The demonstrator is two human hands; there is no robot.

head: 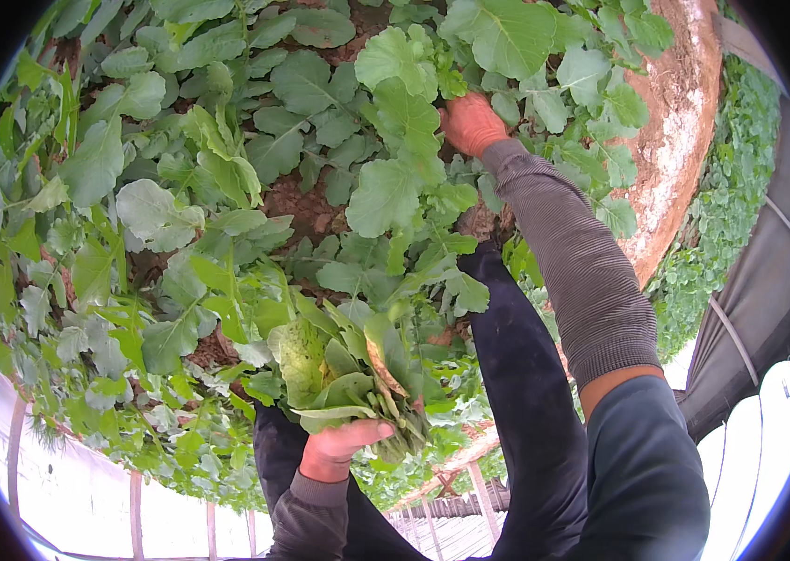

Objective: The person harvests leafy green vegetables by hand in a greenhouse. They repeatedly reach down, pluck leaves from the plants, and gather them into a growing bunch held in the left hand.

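Observation:
My left hand (347, 443), low in the picture, grips a bundle of picked green leaves (349, 375) by the stems. Some leaves in it are yellowed, spotted or brown at the edge. My right hand (473, 125) reaches down among the lobed leaves of a growing leafy plant (395, 140) near the top. Its fingertips are hidden by foliage, so what they touch or hold cannot be seen. The leaf bundle is apart from the right hand.
Dense leafy plants (156, 210) grow on both sides, with reddish-brown soil (304, 203) between them. A bare earth path (675, 140) curves along the right. Beyond it lie another green row (724, 203) and dark sheeting (752, 280). My legs stand among the plants.

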